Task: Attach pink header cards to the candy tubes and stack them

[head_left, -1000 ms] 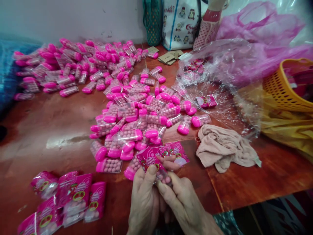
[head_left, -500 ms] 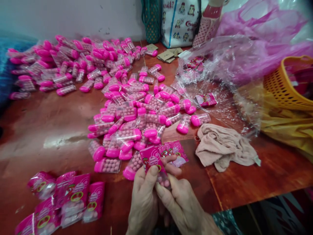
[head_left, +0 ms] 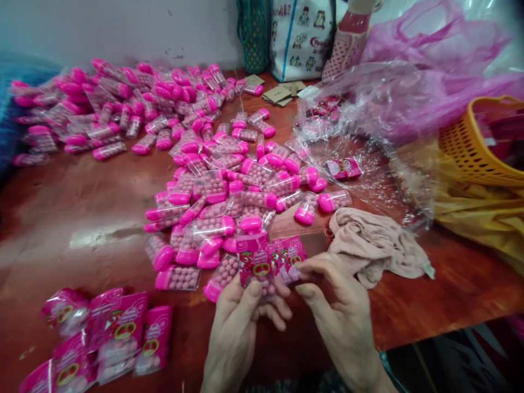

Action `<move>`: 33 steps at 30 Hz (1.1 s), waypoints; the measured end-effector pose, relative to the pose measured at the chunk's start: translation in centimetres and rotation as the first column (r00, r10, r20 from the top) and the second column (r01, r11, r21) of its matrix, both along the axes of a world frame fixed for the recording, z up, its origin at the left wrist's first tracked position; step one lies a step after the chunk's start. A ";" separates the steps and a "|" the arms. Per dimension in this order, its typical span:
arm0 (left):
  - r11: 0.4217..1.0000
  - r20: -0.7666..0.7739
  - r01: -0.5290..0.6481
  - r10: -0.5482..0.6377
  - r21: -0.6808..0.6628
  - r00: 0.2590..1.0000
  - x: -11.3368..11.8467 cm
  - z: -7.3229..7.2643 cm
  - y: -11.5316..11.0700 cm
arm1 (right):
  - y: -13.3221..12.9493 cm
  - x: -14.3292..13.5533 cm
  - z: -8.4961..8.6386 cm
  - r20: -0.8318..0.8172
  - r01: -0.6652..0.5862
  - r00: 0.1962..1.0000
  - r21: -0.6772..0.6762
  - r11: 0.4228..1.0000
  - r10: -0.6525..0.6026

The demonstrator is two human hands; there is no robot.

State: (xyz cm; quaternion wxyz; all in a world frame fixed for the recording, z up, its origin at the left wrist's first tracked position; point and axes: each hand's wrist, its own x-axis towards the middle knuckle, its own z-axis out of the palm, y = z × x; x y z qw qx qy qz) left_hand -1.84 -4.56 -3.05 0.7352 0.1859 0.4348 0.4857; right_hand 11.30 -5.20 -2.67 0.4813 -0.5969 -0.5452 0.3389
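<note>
Between the thumb and fingers of my left hand (head_left: 241,316) is a small candy pack (head_left: 254,259), a clear box of pink balls with a printed pink label over its upper part. My right hand (head_left: 338,305) is apart from it, thumb and fingers separated. Its fingertips are beside a few flat printed pink labels (head_left: 292,251) on the table; whether they touch is unclear. Just beyond lies a heap of clear candy boxes (head_left: 213,185) with bright pink caps. Several labelled candy packs (head_left: 126,327) rest together at the lower left.
A larger pile of capped candy boxes (head_left: 102,103) spreads along the wall. On the right are a crumpled beige cloth (head_left: 376,240), a clear plastic bag (head_left: 360,142) and a yellow basket (head_left: 470,147). A white printed bag (head_left: 301,41) stands at the back.
My right hand has let go of the candy pack and moved right and up towards the flat labels, its fingers spreading. My left hand keeps the pack, now held more upright.
</note>
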 end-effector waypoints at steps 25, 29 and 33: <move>0.978 -0.157 0.207 -0.208 -0.019 0.965 1.3 -0.1 -0.2 | 0.3 -1.3 -1.0 -0.663 -0.089 0.720 -0.384 0.919 -0.207; 0.961 -0.229 0.277 -0.270 0.002 0.935 1.6 -0.2 -0.6 | 0.8 -1.1 -0.8 -0.664 -0.055 0.706 -0.398 0.916 -0.247; 0.982 -0.257 0.188 -0.182 -0.002 0.949 2.0 0.3 -0.9 | 0.6 -1.9 -0.5 -0.643 -0.135 0.733 -0.454 0.881 -0.219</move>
